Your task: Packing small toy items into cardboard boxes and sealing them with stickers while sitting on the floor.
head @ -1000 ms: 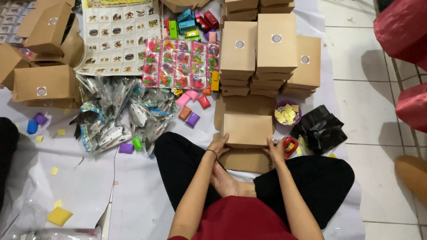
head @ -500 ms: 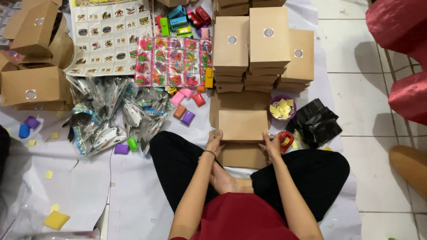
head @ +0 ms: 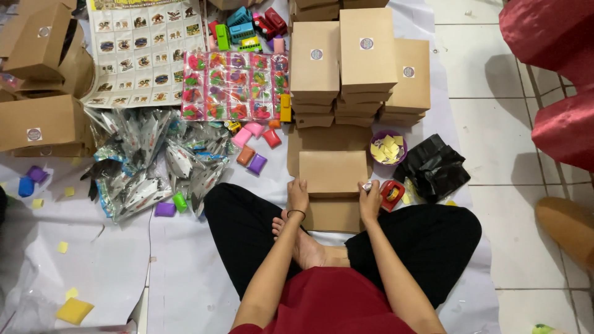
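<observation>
Both hands sit a little lower and closer to the body than a moment ago, and the brown paper bag (head: 333, 172) lies flatter between them, just below the middle of the frame. It looks like the bag is being pressed down and folded.

The left hand (head: 298, 195) rests on the bag's lower left corner, fingers together. The right hand (head: 370, 199) presses the lower right corner, fingers curled; whether they pinch something small I cannot tell.

A red tape holder (head: 391, 193) sits just beside the right hand. Stacks of finished brown bags (head: 362, 59) fill the top middle.
</observation>
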